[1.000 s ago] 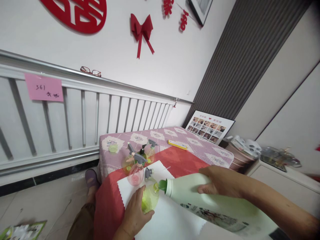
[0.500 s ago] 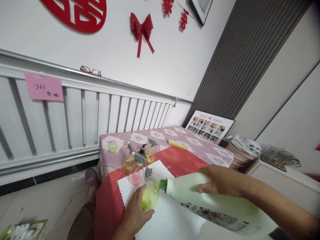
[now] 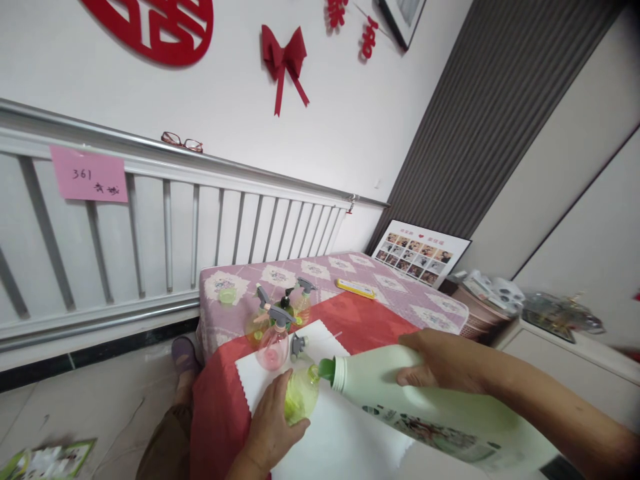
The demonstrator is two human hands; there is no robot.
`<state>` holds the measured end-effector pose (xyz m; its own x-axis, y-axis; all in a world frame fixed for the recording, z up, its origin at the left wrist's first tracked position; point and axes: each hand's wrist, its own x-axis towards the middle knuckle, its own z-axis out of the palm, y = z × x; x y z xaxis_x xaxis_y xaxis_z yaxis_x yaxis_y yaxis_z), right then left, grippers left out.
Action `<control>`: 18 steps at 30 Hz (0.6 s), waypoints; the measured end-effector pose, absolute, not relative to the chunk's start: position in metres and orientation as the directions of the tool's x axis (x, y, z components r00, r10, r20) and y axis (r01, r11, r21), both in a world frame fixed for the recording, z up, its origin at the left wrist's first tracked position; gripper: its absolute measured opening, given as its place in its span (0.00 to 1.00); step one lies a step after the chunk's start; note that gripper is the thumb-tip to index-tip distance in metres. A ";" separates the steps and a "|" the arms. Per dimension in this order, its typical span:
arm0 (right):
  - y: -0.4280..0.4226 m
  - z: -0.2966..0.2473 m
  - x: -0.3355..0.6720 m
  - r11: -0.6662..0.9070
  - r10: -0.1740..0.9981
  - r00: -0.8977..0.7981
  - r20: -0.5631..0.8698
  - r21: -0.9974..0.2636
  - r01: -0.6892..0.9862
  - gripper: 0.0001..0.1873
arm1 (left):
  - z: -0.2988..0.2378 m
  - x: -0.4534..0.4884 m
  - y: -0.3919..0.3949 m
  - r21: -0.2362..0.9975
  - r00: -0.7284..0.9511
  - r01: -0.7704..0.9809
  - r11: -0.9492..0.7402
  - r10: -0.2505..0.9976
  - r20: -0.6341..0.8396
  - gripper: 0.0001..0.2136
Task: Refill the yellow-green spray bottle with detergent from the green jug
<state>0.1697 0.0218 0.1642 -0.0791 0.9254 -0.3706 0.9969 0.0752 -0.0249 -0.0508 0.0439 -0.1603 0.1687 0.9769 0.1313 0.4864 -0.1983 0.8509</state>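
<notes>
My left hand is wrapped round a small yellow-green clear bottle, which leans to the right with its neck uncapped. In my right hand is a large pale-green jug, tipped nearly flat, its green spout at the mouth of the small bottle. Whether liquid is flowing I cannot make out. A grey spray head sits just behind the small bottle. To its left stands a spray bottle with pink liquid. Behind that are several more bottles, among them a dark-topped pump bottle.
A white scalloped mat lies over a red cloth on a purple patterned table cover. A yellow box and a light-green cup-like piece rest farther back. A photo board leans at the far end.
Almost nothing differs. Both hands keep their hold, with the jug's spout still at the small bottle's mouth; the whole view shifts very slightly.
</notes>
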 end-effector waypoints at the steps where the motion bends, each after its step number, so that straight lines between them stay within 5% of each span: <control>1: 0.022 0.164 0.170 0.077 0.927 -0.080 -0.367 -0.022 0.997 0.17 | -0.161 -0.050 0.044 0.850 0.169 0.487 -0.200 0.977 0.133 0.41; 18: 0.019 0.168 0.167 0.090 0.922 -0.096 -0.374 -0.034 0.995 0.14 | -0.164 -0.050 0.046 0.851 0.174 0.485 -0.204 0.975 0.135 0.41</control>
<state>0.1669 0.0187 0.1681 -0.0962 0.9223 -0.3743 0.9954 0.0901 -0.0336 -0.0504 0.0461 -0.1641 0.1742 0.9754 0.1350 0.4845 -0.2042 0.8506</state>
